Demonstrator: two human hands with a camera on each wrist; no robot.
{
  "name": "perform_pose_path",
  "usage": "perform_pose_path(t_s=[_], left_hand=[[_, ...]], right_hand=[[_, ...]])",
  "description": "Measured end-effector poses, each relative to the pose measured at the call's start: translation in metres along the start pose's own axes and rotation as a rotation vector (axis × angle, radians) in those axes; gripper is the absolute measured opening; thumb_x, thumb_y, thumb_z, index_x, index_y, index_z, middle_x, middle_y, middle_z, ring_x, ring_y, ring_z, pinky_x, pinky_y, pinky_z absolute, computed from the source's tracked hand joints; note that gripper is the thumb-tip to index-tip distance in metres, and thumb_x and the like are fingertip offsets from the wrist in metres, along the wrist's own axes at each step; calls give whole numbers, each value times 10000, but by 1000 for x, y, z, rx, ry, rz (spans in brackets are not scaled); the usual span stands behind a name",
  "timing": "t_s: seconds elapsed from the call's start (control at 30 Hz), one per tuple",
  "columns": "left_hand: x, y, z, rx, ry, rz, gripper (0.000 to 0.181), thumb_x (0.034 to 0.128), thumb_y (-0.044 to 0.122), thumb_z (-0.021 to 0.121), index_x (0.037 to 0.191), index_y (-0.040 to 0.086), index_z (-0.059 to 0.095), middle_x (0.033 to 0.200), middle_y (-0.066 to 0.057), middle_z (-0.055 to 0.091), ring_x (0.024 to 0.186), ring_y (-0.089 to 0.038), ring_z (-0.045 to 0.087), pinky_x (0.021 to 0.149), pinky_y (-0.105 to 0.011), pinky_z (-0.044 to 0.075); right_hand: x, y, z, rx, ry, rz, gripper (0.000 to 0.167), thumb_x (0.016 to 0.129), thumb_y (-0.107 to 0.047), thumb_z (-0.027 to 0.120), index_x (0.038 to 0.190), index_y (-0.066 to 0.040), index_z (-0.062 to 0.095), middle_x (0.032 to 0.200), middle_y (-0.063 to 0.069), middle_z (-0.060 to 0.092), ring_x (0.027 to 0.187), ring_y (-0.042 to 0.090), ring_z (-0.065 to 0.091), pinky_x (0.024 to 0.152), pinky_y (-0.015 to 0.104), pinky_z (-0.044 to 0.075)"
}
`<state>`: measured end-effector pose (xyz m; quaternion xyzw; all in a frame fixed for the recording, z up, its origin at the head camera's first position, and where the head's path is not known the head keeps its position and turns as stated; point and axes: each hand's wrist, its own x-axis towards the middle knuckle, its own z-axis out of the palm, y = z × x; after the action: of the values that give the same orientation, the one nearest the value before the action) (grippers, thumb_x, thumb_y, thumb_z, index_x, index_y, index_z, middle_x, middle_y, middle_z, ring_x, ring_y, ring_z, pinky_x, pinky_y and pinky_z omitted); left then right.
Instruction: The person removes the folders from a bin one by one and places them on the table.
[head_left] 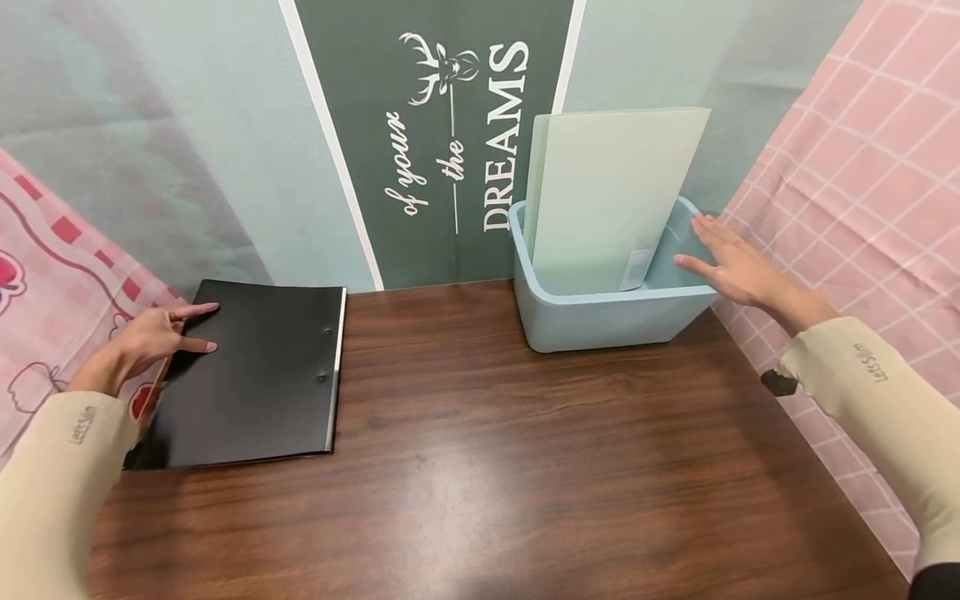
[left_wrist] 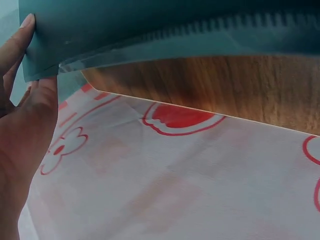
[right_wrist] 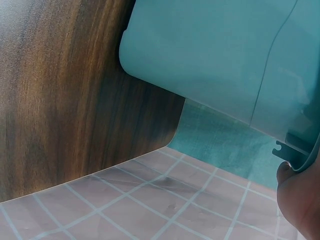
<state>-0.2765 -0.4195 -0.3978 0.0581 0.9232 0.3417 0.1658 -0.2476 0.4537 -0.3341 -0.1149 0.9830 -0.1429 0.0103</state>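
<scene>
- Left hand (head_left: pixel 150 337) pinches the black folder (head_left: pixel 262 367) at ten o'clock; that edge-only grip could let it slip.
- Right hand (head_left: pixel 738 262), fingers nearly straight, touches the blue bin (head_left: pixel 615 325) at one o'clock; pressing might tip it.

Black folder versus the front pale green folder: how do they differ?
The black folder lies nearly flat on the table; the pale green folder stands in the blue bin. The black folder has a light strip along one edge; the pale green folder bears a small label low down. The left grip holds the black folder; neither grip touches the pale green folder. Both look thin and rectangular.
</scene>
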Motion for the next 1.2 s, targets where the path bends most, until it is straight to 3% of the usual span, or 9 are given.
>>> perform_pose_path(t_s=[0.33,0.5,0.57,0.73,0.77,0.87,1.1,1.13,1.2], left_hand=[[-6,-12,3,36,24,-32,856,913,175,834,1602,-27,368,664,66,232,502,-83,224,452,-301,273],[-7,-18,5,77,31,-46,867,921,220,833,1605,-22,358,724,-5,262,494,-94,260,466,-283,329],[-7,-21,5,73,47,-44,847,920,212,832,1589,-32,374,773,-94,352,505,-109,284,463,-290,340],[-8,-27,5,74,88,-45,805,904,186,833,1556,-50,423,733,-81,393,492,-122,296,441,-298,343],[-9,-28,5,71,84,-56,809,904,193,830,1560,-48,421,704,-17,330,478,-116,284,442,-296,346],[-11,-31,5,72,58,-78,850,910,228,825,1584,-42,382,734,-28,324,517,-149,324,474,-306,378],[-12,-36,8,83,45,-94,868,926,228,811,1611,-23,342,856,-169,399,720,-294,461,570,-337,439],[-12,-37,8,85,50,-89,865,923,231,811,1608,-26,348,901,-223,443,715,-292,456,566,-333,435],[-11,-39,10,82,49,-82,853,935,224,803,1606,-36,344,1111,-393,555,860,-435,560,589,-316,436]], right_hand=[[0,2,2,-6,1,4,871,1118,-516,409,1655,81,70,1745,260,-3,1620,442,-17,1285,619,12],[0,0,3,-8,3,1,875,1116,-518,418,1657,78,73,1745,261,3,1619,447,-6,1284,623,23],[0,-1,2,-12,1,3,879,1115,-523,414,1656,80,72,1743,266,3,1618,449,-4,1285,619,24],[0,0,1,-18,-3,7,877,1118,-522,402,1649,94,74,1737,281,1,1614,461,-1,1287,612,21],[0,0,1,-19,-3,7,875,1118,-520,402,1648,96,76,1736,282,1,1613,464,1,1287,613,22],[0,0,1,-20,-4,7,874,1120,-520,396,1649,95,71,1736,280,-5,1614,462,-4,1287,613,19],[1,0,1,-15,-6,8,876,1120,-523,400,1649,96,76,1738,279,2,1616,453,-9,1292,600,12],[0,0,1,-16,-7,8,877,1120,-523,400,1648,97,75,1738,279,2,1616,453,-10,1292,599,12],[0,0,1,-17,-8,7,877,1120,-523,397,1647,100,75,1737,280,-1,1616,452,-12,1292,596,10]])
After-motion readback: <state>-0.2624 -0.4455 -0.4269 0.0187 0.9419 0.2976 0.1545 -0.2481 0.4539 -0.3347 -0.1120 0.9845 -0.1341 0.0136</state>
